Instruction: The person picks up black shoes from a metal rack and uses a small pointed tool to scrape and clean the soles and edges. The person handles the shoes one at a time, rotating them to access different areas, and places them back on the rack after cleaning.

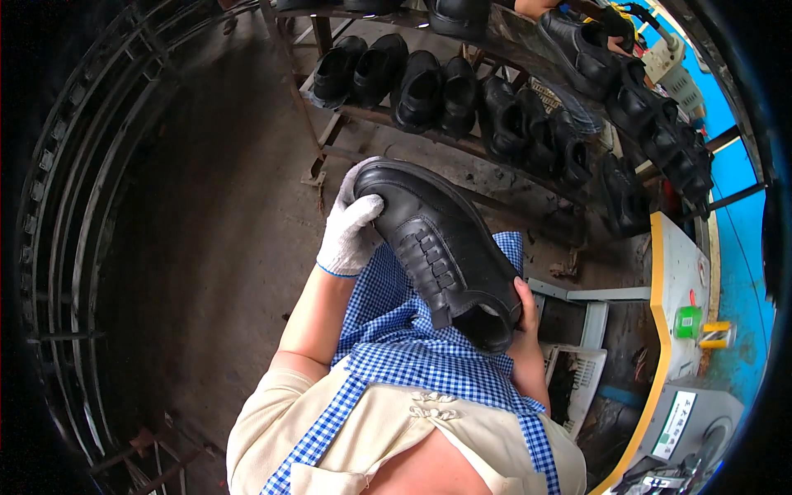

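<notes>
A black leather shoe (pixel 441 239) with a laced front and a thick dark sole is held up in front of my blue-checked apron. My left hand (pixel 351 227), in a white knitted glove, grips it by the toe, the thumb over the upper and the other fingers around the sole side. At the heel, my bare right hand (pixel 525 334) is closed on the shoe beside its opening; most of those fingers are hidden behind it. The shoe slants from toe at upper left to heel at lower right.
Ahead, a metal rack (pixel 371 113) carries rows of black shoes (pixel 419 89). At right stands a yellow-edged workbench (pixel 672 247) with a green container (pixel 687 322) and a grey machine (pixel 693 429). A white plastic crate (pixel 584 384) sits below. Curved metal rails (pixel 70 214) run along the left.
</notes>
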`<state>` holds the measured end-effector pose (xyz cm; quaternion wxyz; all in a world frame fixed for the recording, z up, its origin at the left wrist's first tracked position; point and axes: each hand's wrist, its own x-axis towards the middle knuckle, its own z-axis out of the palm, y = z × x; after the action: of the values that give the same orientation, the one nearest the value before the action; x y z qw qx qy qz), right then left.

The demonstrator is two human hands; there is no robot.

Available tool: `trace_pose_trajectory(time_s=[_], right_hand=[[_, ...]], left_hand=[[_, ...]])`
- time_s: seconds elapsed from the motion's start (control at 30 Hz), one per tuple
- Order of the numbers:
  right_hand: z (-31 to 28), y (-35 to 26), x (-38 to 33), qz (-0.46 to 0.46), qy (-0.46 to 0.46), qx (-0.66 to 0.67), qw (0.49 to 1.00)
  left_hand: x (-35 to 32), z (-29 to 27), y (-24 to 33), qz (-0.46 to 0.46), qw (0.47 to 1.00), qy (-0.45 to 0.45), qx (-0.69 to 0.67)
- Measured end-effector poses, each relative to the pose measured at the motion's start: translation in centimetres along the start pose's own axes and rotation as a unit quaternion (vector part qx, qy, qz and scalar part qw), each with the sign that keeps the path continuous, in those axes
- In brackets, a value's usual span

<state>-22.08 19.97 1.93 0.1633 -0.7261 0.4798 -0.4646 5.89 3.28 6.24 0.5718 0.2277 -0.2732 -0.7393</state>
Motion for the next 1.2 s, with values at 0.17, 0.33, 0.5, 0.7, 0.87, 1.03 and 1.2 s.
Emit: trace_pose_trajectory(time_s=[0.17,0.33,0.5,0.7,0.87,1.03,1.2], right_hand=[[-2.1,0.7,2.6,0.086,0.047,0.182,0.978],[-2.7,1.7,7.8,0.167,0.215,0.274,0.922],[3.2,1.8,9.6,0.197,0.115,0.383,0.895],[1.9,-0.1,16.8,0.251,0.074,0.335,0.905],[-1.1,3.0,26.0,0.179,0.172,0.404,0.881],[-3.3,7.7,32.9,0.241,0.205,0.417,0.852],[-2.3,9.4,33.1,0.232,0.269,0.5,0.79]], left_hand=[[0.8,-1.1,0.3,-0.014,0.979,-0.028,0.202],[-0.2,-1.9,-1.6,-0.184,0.961,-0.138,0.152],[-0.9,2.6,-4.7,-0.1,0.988,-0.115,0.032],[2.8,3.3,-2.1,0.048,0.933,-0.195,0.299],[9.8,8.6,4.1,0.2,0.89,-0.111,0.395],[19.5,13.6,7.8,0.429,0.757,-0.037,0.491],[22.2,16.8,10.7,0.396,0.559,-0.043,0.727]])
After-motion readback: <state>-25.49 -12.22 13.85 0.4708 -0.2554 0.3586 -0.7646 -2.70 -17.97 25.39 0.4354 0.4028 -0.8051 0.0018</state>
